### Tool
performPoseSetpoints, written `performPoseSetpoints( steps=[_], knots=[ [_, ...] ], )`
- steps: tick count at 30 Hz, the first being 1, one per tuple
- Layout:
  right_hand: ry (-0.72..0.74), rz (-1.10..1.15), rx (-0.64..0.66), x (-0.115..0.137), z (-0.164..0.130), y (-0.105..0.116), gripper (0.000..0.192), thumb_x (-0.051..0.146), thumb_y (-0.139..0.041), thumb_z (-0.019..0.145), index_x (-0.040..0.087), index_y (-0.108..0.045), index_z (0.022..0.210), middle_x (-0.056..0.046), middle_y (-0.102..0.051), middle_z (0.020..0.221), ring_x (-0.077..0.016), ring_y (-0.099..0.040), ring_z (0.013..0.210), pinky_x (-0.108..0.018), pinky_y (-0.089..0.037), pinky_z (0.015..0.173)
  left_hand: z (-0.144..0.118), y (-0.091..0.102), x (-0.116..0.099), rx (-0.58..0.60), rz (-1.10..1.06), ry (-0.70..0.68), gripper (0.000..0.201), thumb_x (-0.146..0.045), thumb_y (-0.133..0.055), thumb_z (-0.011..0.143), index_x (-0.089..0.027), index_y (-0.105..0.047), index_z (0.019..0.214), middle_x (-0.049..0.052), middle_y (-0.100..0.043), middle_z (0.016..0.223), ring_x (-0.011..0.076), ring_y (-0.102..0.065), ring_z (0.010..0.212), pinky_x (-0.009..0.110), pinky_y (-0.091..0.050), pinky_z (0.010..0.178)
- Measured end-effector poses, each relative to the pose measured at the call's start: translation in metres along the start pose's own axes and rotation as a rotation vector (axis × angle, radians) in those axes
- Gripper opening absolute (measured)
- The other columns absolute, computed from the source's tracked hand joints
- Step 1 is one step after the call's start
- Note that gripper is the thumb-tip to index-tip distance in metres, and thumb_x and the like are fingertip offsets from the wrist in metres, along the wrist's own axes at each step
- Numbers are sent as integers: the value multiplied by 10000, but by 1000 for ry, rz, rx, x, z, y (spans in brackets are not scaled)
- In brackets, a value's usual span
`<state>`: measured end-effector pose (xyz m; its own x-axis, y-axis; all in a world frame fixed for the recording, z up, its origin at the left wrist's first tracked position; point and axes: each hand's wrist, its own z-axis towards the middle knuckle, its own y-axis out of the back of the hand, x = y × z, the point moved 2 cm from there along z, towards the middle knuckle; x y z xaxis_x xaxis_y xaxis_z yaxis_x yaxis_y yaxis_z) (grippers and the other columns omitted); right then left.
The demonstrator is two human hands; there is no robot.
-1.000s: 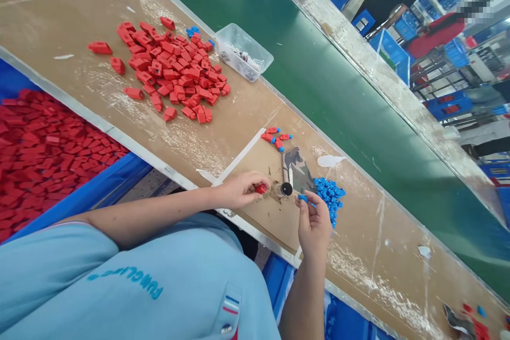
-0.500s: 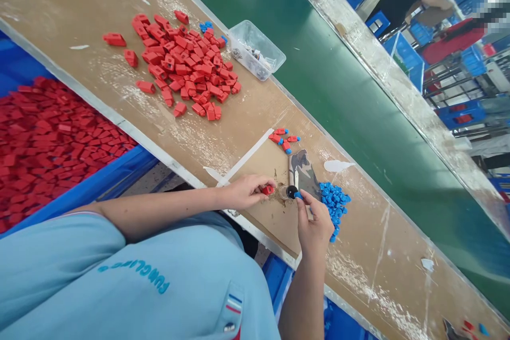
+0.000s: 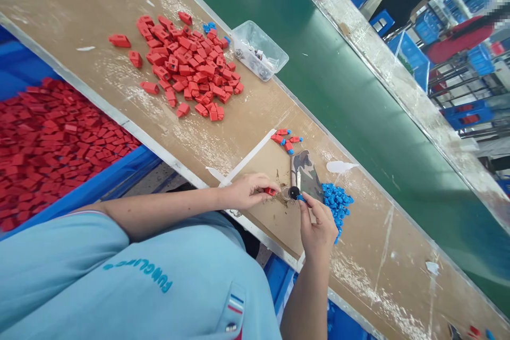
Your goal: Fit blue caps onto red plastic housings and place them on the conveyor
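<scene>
The left hand (image 3: 249, 191) pinches a small red piece (image 3: 270, 191) between thumb and fingers, over the counter (image 3: 255, 125) near its near edge. The right hand's (image 3: 319, 226) grip is also a fingertip pinch, on a tiny blue piece (image 3: 300, 197) at the black top of a clear, round container (image 3: 294, 193); whether they touch, I cannot tell. Holding both by the fingertips probably leaves their ends exposed.

Just beyond lies a flat camouflage-patterned pad (image 3: 308, 175), cloth-like. Against it sits a heap of knobbly blue pieces (image 3: 337, 202), presumably there for the right hand's short reach. Toward the far edge, a few red pieces with blue ends (image 3: 289, 143) lie apart, perhaps to avoid mixing.

Farther left spreads a pile of blocky, plastic-looking red pieces (image 3: 191, 66), some with visible hollows, beside a see-through tub (image 3: 244, 37) at the far edge. Below the near edge, a blue crate (image 3: 115, 176) holds many more.
</scene>
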<state>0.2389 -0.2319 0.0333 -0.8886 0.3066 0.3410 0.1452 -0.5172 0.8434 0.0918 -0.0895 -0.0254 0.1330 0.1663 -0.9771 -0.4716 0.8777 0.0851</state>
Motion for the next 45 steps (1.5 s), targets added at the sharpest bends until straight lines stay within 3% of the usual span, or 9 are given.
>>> performPoseSetpoints(
  steps=[5, 10, 14, 21, 30, 36, 40, 42, 45],
  knots=[
    [-172, 199, 103, 2, -7, 3, 225, 367, -586, 869, 210, -713, 969, -66, -731, 907, -182, -661, 804, -325, -531, 753, -2, -5, 3, -16, -153, 88, 146, -143, -608, 788, -128, -604, 933, 51, -662, 883, 131, -634, 800, 251, -531, 764],
    [-395, 587, 235, 16, -21, -9, 227, 367, -642, 832, 190, -671, 971, -76, -718, 912, -182, -674, 812, -345, -555, 763, -1, -3, -2, 24, -74, 64, 113, -126, -598, 796, -125, -623, 906, 58, -688, 888, 129, -640, 792, 245, -525, 764],
    [-435, 639, 239, 27, -24, -21, 233, 367, -665, 809, 181, -671, 949, -74, -715, 876, -177, -680, 766, -334, -562, 734, -2, 0, -2, 43, 61, 29, 124, -131, -608, 806, -134, -643, 925, 60, -700, 904, 135, -630, 809, 240, -505, 770],
    [-381, 492, 253, 29, -22, -23, 231, 395, -651, 813, 198, -706, 920, -63, -728, 858, -179, -679, 736, -326, -556, 699, -4, -1, -1, 64, 153, -1, 124, -148, -602, 832, -146, -638, 950, 56, -697, 908, 140, -612, 808, 234, -476, 752],
    [-122, 436, 159, 30, -28, -25, 159, 380, -658, 823, 235, -722, 807, -48, -744, 818, -200, -701, 776, -336, -571, 694, -9, 1, -5, 210, 199, -106, 116, -141, -510, 879, -148, -624, 862, 60, -638, 808, 149, -572, 770, 228, -435, 728],
    [-214, 482, 136, 28, -37, -25, 181, 402, -680, 802, 228, -727, 827, -46, -740, 812, -197, -693, 739, -336, -574, 671, -8, 2, -7, 265, 179, -70, 102, -160, -530, 872, -154, -626, 908, 64, -644, 854, 158, -573, 792, 227, -426, 731],
    [-204, 446, 88, 36, -41, -20, 196, 419, -665, 814, 232, -722, 797, -41, -705, 782, -182, -653, 705, -342, -549, 669, -10, 1, -12, 392, 209, -73, 145, -214, -487, 915, -163, -622, 900, 58, -642, 809, 173, -567, 779, 246, -433, 739],
    [-127, 386, 56, 45, -40, -16, 242, 454, -608, 848, 242, -721, 820, -52, -676, 839, -198, -640, 805, -377, -534, 747, -13, -2, -17, 463, 200, -108, 178, -231, -465, 930, -162, -626, 900, 69, -649, 817, 181, -572, 784, 257, -445, 743],
    [5, 376, 69, 60, -38, -15, 433, 525, -381, 935, 239, -684, 1051, -105, -610, 1130, -262, -551, 1129, -482, -457, 950, -16, -11, -27, 563, 90, -192, 220, -211, -421, 941, -146, -631, 961, 120, -676, 957, 209, -605, 893, 284, -470, 792]
  ],
)
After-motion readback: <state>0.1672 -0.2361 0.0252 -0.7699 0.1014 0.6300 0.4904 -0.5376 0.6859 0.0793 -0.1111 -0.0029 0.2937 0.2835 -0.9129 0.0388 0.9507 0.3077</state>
